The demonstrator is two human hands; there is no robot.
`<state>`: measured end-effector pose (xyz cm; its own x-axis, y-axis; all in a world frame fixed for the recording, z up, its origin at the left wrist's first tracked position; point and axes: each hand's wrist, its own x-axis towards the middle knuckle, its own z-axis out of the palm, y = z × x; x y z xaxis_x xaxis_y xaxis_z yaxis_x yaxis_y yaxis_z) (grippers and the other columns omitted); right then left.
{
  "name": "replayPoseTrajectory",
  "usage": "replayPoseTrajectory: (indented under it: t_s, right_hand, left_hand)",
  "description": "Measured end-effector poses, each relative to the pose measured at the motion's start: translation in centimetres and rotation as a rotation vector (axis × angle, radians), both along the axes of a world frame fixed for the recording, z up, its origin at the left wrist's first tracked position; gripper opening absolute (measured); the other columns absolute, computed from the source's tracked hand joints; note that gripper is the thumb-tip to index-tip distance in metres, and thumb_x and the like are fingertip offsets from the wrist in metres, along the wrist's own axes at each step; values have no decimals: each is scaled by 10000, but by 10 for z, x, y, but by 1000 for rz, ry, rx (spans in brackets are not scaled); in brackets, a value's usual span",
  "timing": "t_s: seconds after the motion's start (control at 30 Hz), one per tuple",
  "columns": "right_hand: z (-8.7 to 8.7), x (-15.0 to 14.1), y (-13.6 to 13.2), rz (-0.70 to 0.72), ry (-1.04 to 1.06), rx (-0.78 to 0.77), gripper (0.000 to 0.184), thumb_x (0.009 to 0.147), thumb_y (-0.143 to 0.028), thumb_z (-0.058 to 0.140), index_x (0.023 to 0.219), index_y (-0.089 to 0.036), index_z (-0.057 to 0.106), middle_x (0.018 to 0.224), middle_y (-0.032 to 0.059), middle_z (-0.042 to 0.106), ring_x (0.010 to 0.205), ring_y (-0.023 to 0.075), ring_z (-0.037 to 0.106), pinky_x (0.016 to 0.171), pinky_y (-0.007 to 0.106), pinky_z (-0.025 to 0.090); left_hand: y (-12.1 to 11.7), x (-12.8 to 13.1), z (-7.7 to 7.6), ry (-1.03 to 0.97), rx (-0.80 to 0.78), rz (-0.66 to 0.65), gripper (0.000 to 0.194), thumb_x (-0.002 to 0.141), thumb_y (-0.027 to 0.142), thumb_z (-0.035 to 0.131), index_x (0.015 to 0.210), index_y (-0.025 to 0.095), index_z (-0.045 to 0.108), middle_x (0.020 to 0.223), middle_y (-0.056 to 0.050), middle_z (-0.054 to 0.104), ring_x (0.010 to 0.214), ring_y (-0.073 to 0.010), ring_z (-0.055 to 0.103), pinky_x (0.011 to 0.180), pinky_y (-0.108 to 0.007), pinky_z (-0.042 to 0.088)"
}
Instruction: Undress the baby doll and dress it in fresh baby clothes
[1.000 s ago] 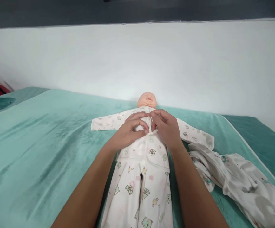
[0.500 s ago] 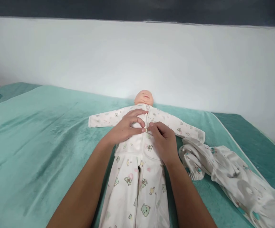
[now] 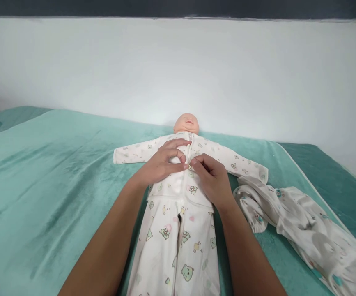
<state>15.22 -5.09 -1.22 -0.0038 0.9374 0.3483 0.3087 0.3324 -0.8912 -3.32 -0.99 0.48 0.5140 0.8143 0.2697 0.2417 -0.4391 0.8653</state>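
Note:
A baby doll [image 3: 186,123] lies on its back in a white printed baby shirt [image 3: 173,187] and matching trousers [image 3: 162,246]. My left hand [image 3: 164,164] rests over the chest, its thumb and curled forefinger at the front edge of the shirt and other fingers reaching toward the collar. Opposite it, my right hand [image 3: 213,176] is closed, thumb and forefinger pinching the shirt front. Between the two thumbs shows a small pale button [image 3: 189,166]. What lies under the fingertips is hidden.
A crumpled white printed garment [image 3: 307,226] lies to the right, near the doll's sleeve. Everything rests on a teal blanket [image 3: 57,185] over a darker green cover [image 3: 334,176]. A white wall [image 3: 119,70] rises just behind the doll's head.
Both hands stay at the same button, with only slight shifts of the fingers. The camera view has tilted a little, so the doll and wall edge appear slightly higher.

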Motion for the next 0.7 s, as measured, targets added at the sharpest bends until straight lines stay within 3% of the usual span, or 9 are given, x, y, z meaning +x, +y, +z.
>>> replayPoseTrajectory:
  t_s: [0.1,0.4,0.57,0.7]
  right_hand:
    - [0,1,1,7,14,1,243,905,-346,599,706,-207,605,674,-29,539,658,140,451,656,278,357]
    - [-2,3,2,48,-4,54,288,926,-344,593,677,-211,651,709,-9,595,693,152,518,704,292,390]
    - [-2,3,2,81,1,60,270,931,-344,598,707,-211,668,727,-13,591,717,151,525,713,288,388]
    - [0,0,1,21,29,37,312,940,-349,586,669,-202,633,692,-19,575,686,143,507,694,284,378]
  left_hand:
    - [0,-1,0,-4,-7,18,138,862,342,687,768,243,662,1544,-5,474,1510,-270,311,1207,-499,300]
    - [1,-3,-2,-38,-38,30,81,845,272,676,768,252,692,1543,7,486,1499,-291,338,1093,-465,444]
    - [1,-2,-1,-74,-15,-15,174,876,357,684,734,271,734,1511,27,527,1510,-269,326,1235,-482,292]
    - [2,-3,-3,-123,-12,-27,174,919,335,629,865,299,790,1495,12,546,1503,-255,344,1232,-463,321]
